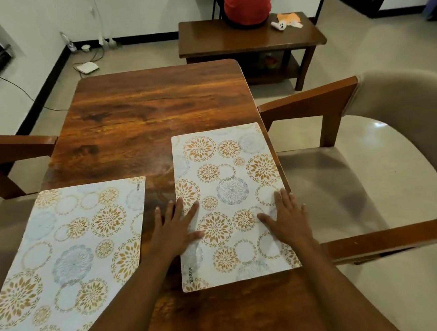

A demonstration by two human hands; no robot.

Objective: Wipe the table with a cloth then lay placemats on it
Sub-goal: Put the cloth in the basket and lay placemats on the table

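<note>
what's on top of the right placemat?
On the right placemat, both hands lie flat: left hand straddling its left edge, right hand near its right edge. Nothing else shows on it; print beneath the palms is covered.

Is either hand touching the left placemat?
No: the left hand and right hand both lie flat on the right placemat, apart from the left placemat.

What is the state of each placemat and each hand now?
right placemat: flat on the table, both hands on it.
left placemat: flat, no hand touches it.
left hand: open, fingers straight, over the right placemat's left edge.
right hand: open, palm down on the right placemat.
</note>
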